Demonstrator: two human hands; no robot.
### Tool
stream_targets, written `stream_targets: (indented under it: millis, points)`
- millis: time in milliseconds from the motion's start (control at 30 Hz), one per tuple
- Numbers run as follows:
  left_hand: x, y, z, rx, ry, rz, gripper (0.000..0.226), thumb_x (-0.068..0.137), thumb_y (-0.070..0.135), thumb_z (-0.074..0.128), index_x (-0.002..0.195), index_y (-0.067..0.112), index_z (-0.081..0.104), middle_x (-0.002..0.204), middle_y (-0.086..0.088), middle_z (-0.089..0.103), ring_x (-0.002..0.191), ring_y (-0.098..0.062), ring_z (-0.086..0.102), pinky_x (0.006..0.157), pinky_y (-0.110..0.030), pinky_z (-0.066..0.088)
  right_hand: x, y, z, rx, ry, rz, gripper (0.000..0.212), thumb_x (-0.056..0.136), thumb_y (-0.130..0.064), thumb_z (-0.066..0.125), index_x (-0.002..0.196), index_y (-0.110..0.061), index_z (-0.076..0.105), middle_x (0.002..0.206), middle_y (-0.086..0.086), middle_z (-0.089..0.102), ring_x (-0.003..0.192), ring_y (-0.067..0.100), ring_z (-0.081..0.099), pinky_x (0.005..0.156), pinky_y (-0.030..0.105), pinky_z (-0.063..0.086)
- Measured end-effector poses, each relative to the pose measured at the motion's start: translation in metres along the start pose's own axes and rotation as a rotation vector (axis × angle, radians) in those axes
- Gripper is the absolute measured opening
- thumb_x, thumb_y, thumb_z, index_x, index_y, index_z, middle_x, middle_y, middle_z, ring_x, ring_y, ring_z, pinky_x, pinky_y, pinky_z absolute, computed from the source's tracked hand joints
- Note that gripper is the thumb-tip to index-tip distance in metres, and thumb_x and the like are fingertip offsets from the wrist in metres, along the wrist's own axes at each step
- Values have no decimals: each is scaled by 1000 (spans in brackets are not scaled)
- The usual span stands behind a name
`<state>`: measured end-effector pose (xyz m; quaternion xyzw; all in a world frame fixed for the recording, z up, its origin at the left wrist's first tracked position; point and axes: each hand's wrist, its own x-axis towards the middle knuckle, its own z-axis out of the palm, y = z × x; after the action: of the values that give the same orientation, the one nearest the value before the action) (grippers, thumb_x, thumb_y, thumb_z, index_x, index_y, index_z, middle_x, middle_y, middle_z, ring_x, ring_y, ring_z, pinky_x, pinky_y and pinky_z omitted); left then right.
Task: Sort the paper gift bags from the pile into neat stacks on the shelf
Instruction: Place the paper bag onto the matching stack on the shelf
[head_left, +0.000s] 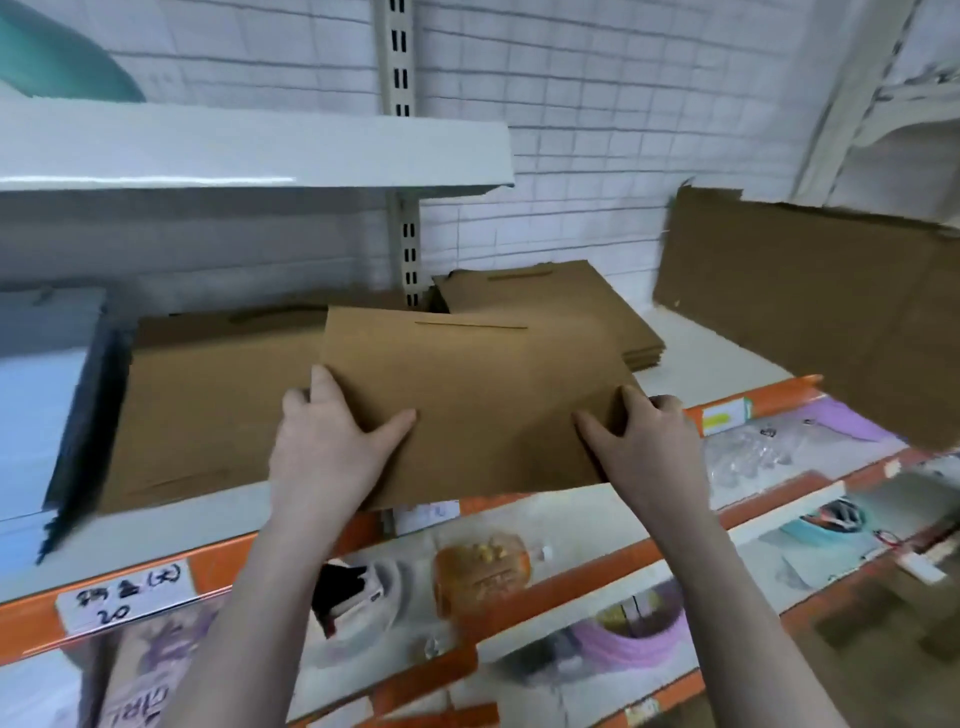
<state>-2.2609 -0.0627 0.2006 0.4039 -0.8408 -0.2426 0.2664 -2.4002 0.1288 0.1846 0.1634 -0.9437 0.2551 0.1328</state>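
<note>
One brown paper bag (467, 405) is being held flat above the shelf (701, 343), its near corners being pinched by the left hand (332, 441) and right hand (644, 441).

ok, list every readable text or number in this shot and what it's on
"20", under blurred handwritten characters ending in "(大)": white paper tag on the orange shelf edge.
Yellow-and-green sticker on the same orange edge: blurred, unreadable.
Pinkish printed pack on the lower shelf: large characters, unreadable.
Brown paper gift bags: no text.
</note>
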Motion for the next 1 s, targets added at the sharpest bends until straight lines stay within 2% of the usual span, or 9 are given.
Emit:
stream_targets:
  millis: [133, 333, 600, 767, 1000]
  points:
    - [2, 64, 47, -5, -12, -48, 93, 76, 57, 66, 142, 4, 28, 127, -21, 42, 114, -41, 46, 90, -42, 41, 61, 56, -15, -22, -61, -39, 51, 89, -54, 48, 113, -11, 55, 112, 16, 53, 105, 33, 49, 89, 40, 42]
    - [35, 112, 96, 18, 44, -62, 88, 77, 53, 66, 139, 3, 31, 126, -21, 43, 112, -40, 48, 91, -41, 42, 143, 90, -5, -3, -102, -98, 59, 90, -55, 45, 128, -9, 50, 121, 16, 51, 111, 32, 48, 93, 41, 41]
    - [94, 132, 145, 22, 100, -46, 87, 83, 46, 64, 147, 2, 23, 139, -24, 39, 127, -39, 38, 106, -41, 31, 230, 95, 24, 59, -111, -181, 56, 91, -50, 47, 127, -7, 50, 120, 19, 50, 110, 33, 47, 91, 38, 40]
    - [119, 129, 172, 18, 116, -71, 75, 82, 45, 64, 134, -1, 38, 130, -23, 49, 120, -38, 43, 102, -46, 36, 274, 94, 45, 111, -138, -197, 53, 90, -50, 48, 126, -11, 52, 120, 16, 50, 111, 32, 47, 90, 39, 42]
    - [126, 134, 200, 51, 155, -150, 73, 86, 42, 61, 140, 2, 35, 142, -17, 42, 131, -31, 38, 108, -42, 33, 310, 105, 69, 117, -223, -291, 50, 92, -43, 48, 128, -9, 52, 125, 18, 49, 119, 34, 41, 95, 38, 36]
